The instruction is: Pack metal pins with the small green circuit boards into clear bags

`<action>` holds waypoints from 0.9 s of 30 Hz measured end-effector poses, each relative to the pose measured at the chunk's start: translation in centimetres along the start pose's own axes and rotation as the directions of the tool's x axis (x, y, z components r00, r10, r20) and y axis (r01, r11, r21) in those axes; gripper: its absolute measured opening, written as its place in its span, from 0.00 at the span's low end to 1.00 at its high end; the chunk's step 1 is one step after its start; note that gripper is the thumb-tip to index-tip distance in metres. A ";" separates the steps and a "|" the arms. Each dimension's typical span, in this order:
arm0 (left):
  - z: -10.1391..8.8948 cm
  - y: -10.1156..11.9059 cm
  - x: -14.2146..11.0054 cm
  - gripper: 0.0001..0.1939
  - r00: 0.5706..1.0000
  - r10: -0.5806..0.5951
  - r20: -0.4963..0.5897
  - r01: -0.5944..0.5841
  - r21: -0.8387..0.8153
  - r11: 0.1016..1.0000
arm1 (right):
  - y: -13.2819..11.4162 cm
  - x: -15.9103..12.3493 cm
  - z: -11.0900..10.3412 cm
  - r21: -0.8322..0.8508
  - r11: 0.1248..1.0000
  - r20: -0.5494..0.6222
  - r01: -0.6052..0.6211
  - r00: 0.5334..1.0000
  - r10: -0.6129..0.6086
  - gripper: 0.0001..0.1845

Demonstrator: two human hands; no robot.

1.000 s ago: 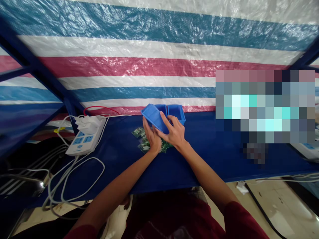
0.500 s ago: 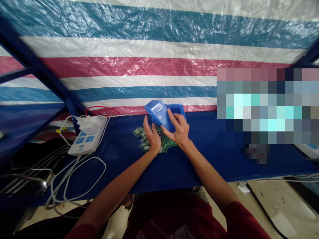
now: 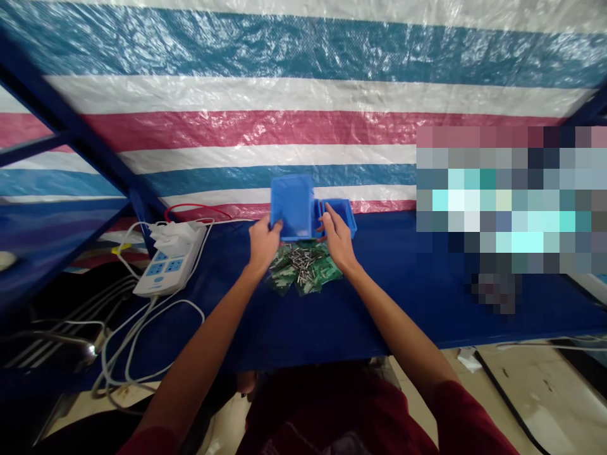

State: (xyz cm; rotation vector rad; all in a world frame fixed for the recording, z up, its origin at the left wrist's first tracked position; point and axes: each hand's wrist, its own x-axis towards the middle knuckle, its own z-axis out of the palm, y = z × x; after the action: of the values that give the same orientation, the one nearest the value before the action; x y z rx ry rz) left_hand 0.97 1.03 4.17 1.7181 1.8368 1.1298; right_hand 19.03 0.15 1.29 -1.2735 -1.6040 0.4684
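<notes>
My left hand (image 3: 263, 243) grips the left edge of a blue plastic bin (image 3: 291, 202), thumb over its inner side. The bin is tilted up, with its inside facing me and nothing seen in it. My right hand (image 3: 339, 243) is open beside the bin's right side, fingers apart and stretched forward. Just behind those fingers stands a second blue bin (image 3: 345, 208), partly hidden by the hand. Between my wrists lies a pile of small metal pins (image 3: 303, 264), on top of green circuit boards (image 3: 283, 278) that seem to be in clear bags.
A white power strip (image 3: 165, 268) with plugs and looping white cables (image 3: 184, 303) lies on the left of the blue table (image 3: 227, 322). Behind is a striped plastic sheet (image 3: 237, 129); a blue frame post (image 3: 90, 139) slants at left. The right side is pixelated.
The blue bin has turned upright towards me and passed from my right hand to my left. My left hand moved left, uncovering the pins and boards; my right hand let go.
</notes>
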 end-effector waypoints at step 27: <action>0.7 -5.7 4.2 0.28 0.980 0.021 0.196 -0.099 0.397 0.912 | 5.5 0.3 -0.4 -0.469 0.881 -0.061 -0.065 0.997 0.041 0.26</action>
State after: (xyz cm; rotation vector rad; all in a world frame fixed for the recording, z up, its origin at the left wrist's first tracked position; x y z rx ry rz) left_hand -2.94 5.66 0.44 2.0386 2.0087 0.6010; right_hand 22.22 2.37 -2.70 -1.6793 -1.7030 0.0706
